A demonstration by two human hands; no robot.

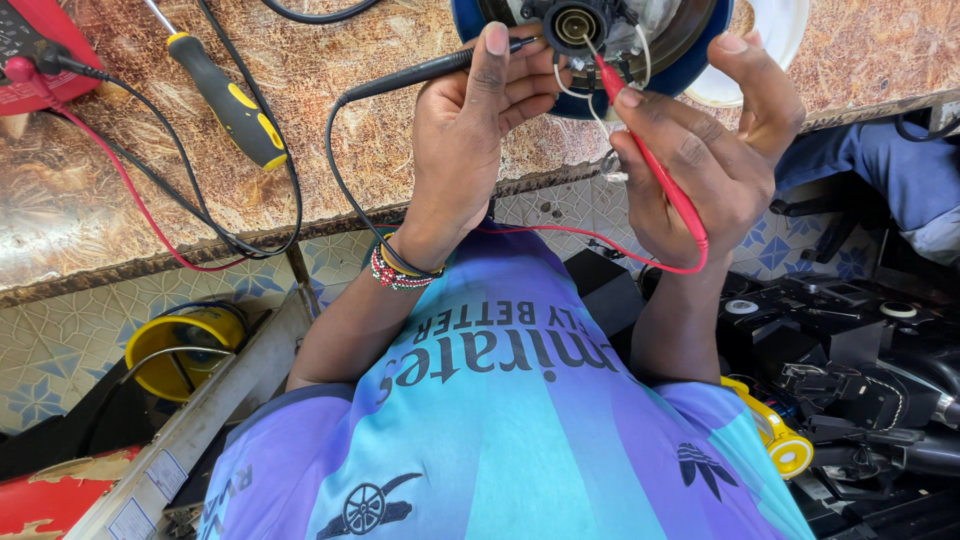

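At the far edge of the worn wooden bench (120, 190), both hands are up on a round blue appliance base (470, 25), turned so its dark centre socket (572, 25) and thin white wires (640, 50) face the camera; the left hand (470, 130) is curled tight around a black probe (430, 70), thumb pressing along it, its tip resting at the left side of the socket; the right hand (715, 165) pinches a red probe (650, 165) between thumb and fingers, with the forefinger standing free, and the red tip sits among the white wires just beside the socket; red and black leads trail back across the bench to a red meter (35, 50) at the top left corner; a yellow-and-black screwdriver (230, 100) lies untouched, well apart from the hands. Risk, as I judge it: the two tips are very close together, so a small slip could bridge them or land on the wrong contact and spoil the reading; the loose white wires could get nudged off; and the looping leads could snag on the bench edge and tug a probe away.
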